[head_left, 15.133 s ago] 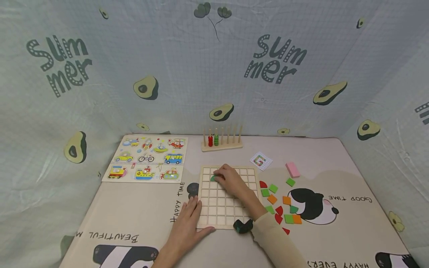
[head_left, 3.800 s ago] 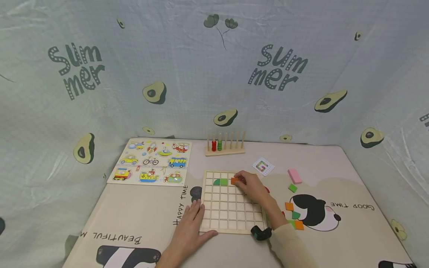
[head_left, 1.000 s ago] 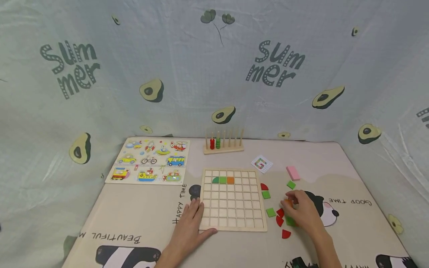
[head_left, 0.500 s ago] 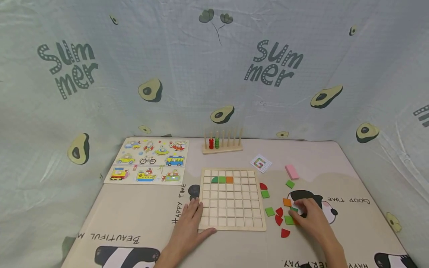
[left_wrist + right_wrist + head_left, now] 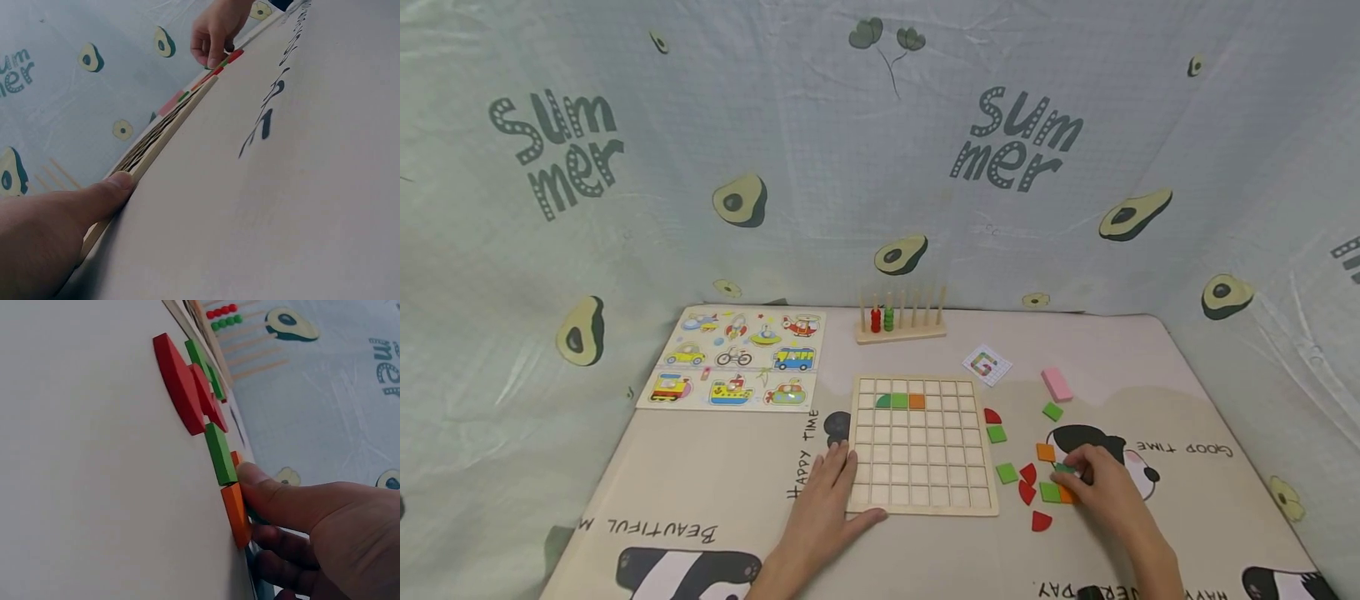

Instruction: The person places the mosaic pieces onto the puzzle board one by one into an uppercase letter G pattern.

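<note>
The square wooden grid board (image 5: 925, 510) lies mid-table in the head view. In its second row sit a dark green quarter-round tile (image 5: 883, 402), a light green square tile (image 5: 900, 402) and an orange square tile (image 5: 917, 402), side by side. My left hand (image 5: 822, 504) rests at the board's lower left, fingers extended along the edge; its thumb touches the rim in the left wrist view. To the right, among loose tiles, my right hand (image 5: 1101, 483) pinches a dark green tile (image 5: 1064, 469) between thumb and fingers. Fingers partly cover an orange tile (image 5: 1067, 495) beside it.
Loose red tiles (image 5: 1041, 522), green tiles (image 5: 1007, 473) and an orange tile (image 5: 1046, 452) lie right of the board. Behind are a pattern card (image 5: 987, 365), a pink block (image 5: 1056, 384), a peg rack (image 5: 901, 336) with beads, and a vehicle picture board (image 5: 730, 358).
Green and orange squares joined the quarter-round tile on the board. My right hand left the board for the loose tiles, moved past the orange one and took hold of the dark green tile.
</note>
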Demonstrator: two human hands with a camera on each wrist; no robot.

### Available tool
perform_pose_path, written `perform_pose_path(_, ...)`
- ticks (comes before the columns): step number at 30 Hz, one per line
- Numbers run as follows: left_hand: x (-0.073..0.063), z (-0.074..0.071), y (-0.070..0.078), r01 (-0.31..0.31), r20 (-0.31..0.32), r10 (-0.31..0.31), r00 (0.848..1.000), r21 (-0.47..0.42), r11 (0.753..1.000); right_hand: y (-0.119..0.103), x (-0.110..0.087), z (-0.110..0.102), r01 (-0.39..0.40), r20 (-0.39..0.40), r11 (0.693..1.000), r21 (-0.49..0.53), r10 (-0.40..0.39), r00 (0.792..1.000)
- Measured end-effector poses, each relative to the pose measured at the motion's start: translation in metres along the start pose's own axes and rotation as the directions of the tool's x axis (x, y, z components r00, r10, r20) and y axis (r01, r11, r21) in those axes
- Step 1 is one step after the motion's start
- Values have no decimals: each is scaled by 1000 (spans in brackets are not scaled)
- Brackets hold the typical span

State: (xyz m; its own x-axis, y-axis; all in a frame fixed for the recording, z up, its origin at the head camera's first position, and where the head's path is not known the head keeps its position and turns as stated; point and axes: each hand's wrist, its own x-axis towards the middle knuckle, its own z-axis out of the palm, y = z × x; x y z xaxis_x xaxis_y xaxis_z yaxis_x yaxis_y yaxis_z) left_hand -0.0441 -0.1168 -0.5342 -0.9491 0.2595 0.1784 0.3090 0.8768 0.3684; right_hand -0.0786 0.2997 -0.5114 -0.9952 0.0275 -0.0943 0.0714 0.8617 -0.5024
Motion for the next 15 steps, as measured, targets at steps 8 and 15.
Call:
perform_pose_path(8,1,-1,0,1,3,-1,1000,-16,1000,-10,5,-5,34,-27,999,34,-33,999)
perform_pose_path(15,0,-1,0,8,8,-8,1000,-24,1000,-27,11,-7,103,-62,991,88,-98,993)
